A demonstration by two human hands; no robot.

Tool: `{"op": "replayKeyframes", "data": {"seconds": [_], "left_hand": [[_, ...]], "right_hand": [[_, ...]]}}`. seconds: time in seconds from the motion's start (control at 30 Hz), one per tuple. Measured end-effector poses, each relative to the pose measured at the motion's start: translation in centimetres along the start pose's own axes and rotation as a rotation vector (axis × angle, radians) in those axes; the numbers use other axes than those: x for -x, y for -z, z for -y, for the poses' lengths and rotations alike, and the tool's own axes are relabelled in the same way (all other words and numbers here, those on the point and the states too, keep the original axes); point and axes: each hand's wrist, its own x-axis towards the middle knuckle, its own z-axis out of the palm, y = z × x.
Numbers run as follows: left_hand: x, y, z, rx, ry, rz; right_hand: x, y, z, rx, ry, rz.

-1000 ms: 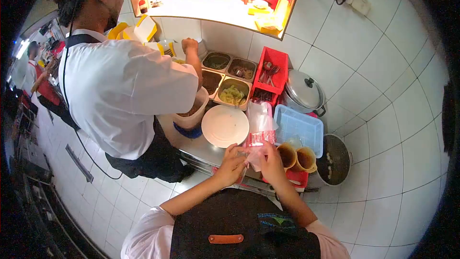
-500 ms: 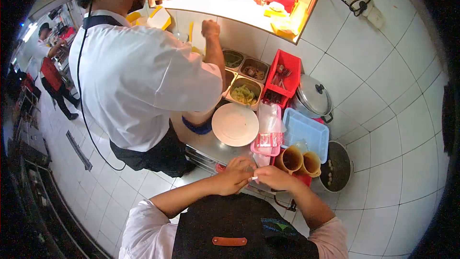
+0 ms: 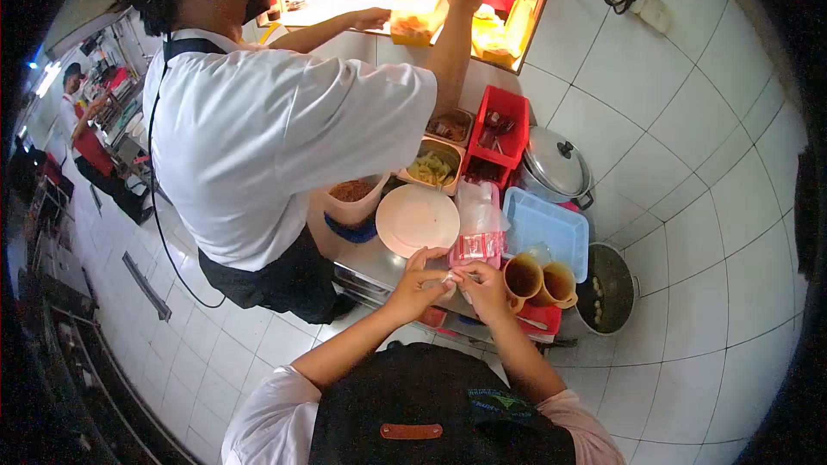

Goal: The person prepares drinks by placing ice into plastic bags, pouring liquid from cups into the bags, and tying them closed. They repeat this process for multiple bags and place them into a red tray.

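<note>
My left hand (image 3: pixel 420 288) and my right hand (image 3: pixel 484 290) meet just in front of the counter's edge. Fingers and thumbs of both are pinched together on a small whitish piece (image 3: pixel 450 282), perhaps thin plastic or paper; its kind is too small to make out. Beyond the left fingertips lies a white plate (image 3: pixel 418 220). A pink tray (image 3: pixel 494 207) past my right hand carries clear plastic bags and red-and-white packets (image 3: pixel 476 246). Right of that hand stand two tan mugs (image 3: pixel 523 280) with brown insides.
A blue tray (image 3: pixel 551 228), a lidded pot (image 3: pixel 556 164), a red cutlery bin (image 3: pixel 500 125) and a dark pan (image 3: pixel 608 290) stand at right. Metal food pans (image 3: pixel 433 165) lie behind the plate. A co-worker (image 3: pixel 276 129) stands close at left, reaching toward the lit serving window (image 3: pixel 345 9).
My hands have moved forward and up toward the plate, with the whitish piece now between both sets of fingertips. The co-worker's arms have reached farther toward the window, over a yellow box.
</note>
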Motion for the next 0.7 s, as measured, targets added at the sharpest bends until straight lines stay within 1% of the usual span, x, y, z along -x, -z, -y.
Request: {"op": "replayKeyframes", "data": {"seconds": [0.03,0.07,0.13,0.23,0.3,0.4,0.43,0.53,0.6,0.7], "left_hand": [[-0.2,-0.3,0.0,0.019,0.021,-0.037],[-0.3,-0.5,0.0,-0.035,0.027,-0.045],[-0.3,-0.8,-0.1,-0.143,0.046,-0.066],[-0.7,-2.0,2.2,-0.218,-0.044,0.016],[-0.9,-2.9,2.0,-0.089,-0.038,0.048],[-1.3,-4.0,0.6,0.114,-0.049,0.052],[-1.4,-4.2,0.1,0.181,-0.058,0.046],[-1.5,-4.4,-0.5,0.173,0.024,0.011],[-1.7,-4.5,-0.2,0.094,-0.026,0.007],[-1.8,-4.2,-0.5,-0.114,-0.111,-0.008]], "right_hand": [[0.1,0.2,-0.4,0.053,0.01,-0.016],[0.3,0.4,-0.8,0.106,0.018,-0.031],[0.4,0.8,0.9,0.214,0.058,-0.021],[0.4,2.1,4.9,0.367,0.159,0.077],[0.4,2.7,6.1,0.456,0.257,0.17],[0.4,3.1,6.3,0.533,0.191,0.199],[0.2,3.3,6.4,0.506,0.176,0.17],[-0.3,3.9,6.2,0.424,0.118,0.101],[-0.1,4.2,4.8,0.366,0.051,0.085],[0.5,4.3,-0.5,0.065,-0.134,-0.041]]}}
